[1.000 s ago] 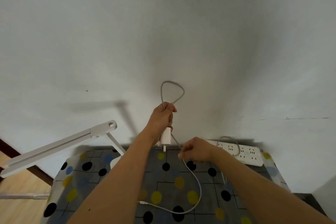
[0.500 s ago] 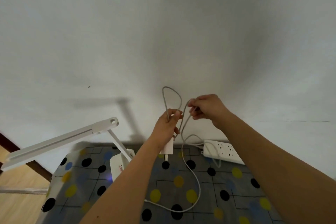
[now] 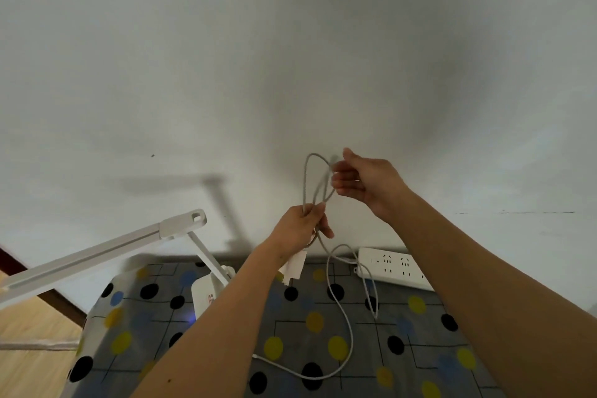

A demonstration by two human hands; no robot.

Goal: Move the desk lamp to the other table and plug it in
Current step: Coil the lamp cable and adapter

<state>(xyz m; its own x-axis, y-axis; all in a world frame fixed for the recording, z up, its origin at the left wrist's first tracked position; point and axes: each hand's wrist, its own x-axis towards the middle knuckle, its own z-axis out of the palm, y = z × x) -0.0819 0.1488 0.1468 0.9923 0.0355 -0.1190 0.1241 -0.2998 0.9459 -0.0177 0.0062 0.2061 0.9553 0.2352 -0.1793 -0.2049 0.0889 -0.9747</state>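
**Inspector:** What is differing from half a second ago?

**Assistant:** The right hand (image 3: 365,182) is now standing higher, at one o'clock of the left hand (image 3: 298,229) instead of level beside it. The grey loop of the cable (image 3: 350,344) is standing taller between them.

**Inspector:** How are the hands holding?

**Assistant:** The left hand is gripping the gathered cable strands in a closed fist, and the white adapter (image 3: 295,268) is hanging just beneath it. The right hand's fingers are half curled against the loop's top with the thumb raised; I cannot tell whether they are pinching it.

**Inspector:** And the desk lamp (image 3: 113,250)?

**Assistant:** It is white and is standing on the dotted table (image 3: 429,346), at eight o'clock of the left hand. Its long head is reaching out toward nine o'clock, past the table's edge. The cable is trailing in a curve across the cloth. A white power strip (image 3: 394,271) is lying against the wall (image 3: 290,58), at four o'clock of the left hand.
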